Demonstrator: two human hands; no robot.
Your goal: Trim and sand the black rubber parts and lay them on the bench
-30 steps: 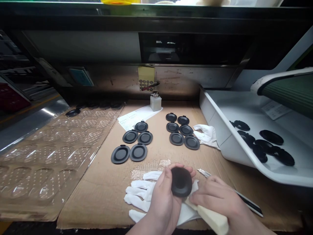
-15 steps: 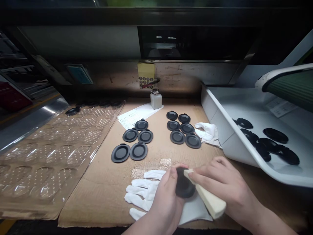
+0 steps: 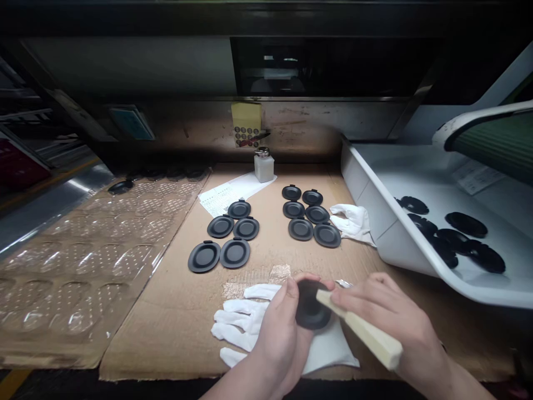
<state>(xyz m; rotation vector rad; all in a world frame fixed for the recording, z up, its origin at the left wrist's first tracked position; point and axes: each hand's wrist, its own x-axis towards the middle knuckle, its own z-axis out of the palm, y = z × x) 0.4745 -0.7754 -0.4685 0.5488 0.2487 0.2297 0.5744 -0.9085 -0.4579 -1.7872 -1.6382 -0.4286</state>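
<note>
My left hand (image 3: 283, 333) is closed around the edge of a black oval plastic cap (image 3: 311, 308), its shallow dished face turned up. In my right hand (image 3: 387, 311) is a long cream-coloured bar (image 3: 372, 336) with flat sides, pinched near its narrow end. That end sits over the cap's right rim; whether it touches, I cannot tell. Beneath both hands lies a white glove (image 3: 241, 328), fingers pointing left. A small shiny piece (image 3: 343, 283) shows just left of my right fingers, too little of it to name.
Black caps stand in a left group (image 3: 235, 253) and a right group (image 3: 300, 228) on the cardboard (image 3: 166, 322). Around them are a clear blister tray (image 3: 95, 239), a pump bottle (image 3: 264, 168), paper (image 3: 216, 197), another white glove (image 3: 353, 222) and a white bin (image 3: 400, 244) holding caps.
The bar's thick end has swung right and its narrow end has shifted slightly down the cap. The left hand keeps its hold. The whole view has shifted a little.
</note>
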